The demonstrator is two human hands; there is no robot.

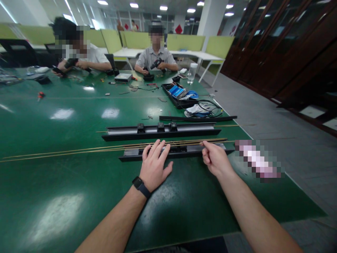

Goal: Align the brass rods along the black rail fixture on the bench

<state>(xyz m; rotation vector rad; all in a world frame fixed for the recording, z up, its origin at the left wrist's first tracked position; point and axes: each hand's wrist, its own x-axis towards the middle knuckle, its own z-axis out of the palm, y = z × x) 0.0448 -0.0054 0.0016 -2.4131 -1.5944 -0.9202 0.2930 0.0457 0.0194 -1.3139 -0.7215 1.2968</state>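
Several long, thin brass-coloured rods (79,151) lie across the near black channel rail (130,158) and reach far out to the left. My left hand (156,167), with a dark watch on its wrist, rests over the rods and rail, fingers spread. At the rail's right part, my right hand (216,158) is closed in a pinch on the rods; how many it grips I cannot tell. Just beyond lies a second black channel rail (121,134) with a pale inside. Three small black blocks (160,127) sit along it, and a thin rod (228,125) sticks out at its right end.
A black strip (197,118) lies behind the rails. Further back are a glove (197,110), a black tray (181,104) with blue parts, and a clear bottle (192,74). A blurred-out object (256,160) lies at right. Two people (156,58) (88,61) work across the green table (79,175).
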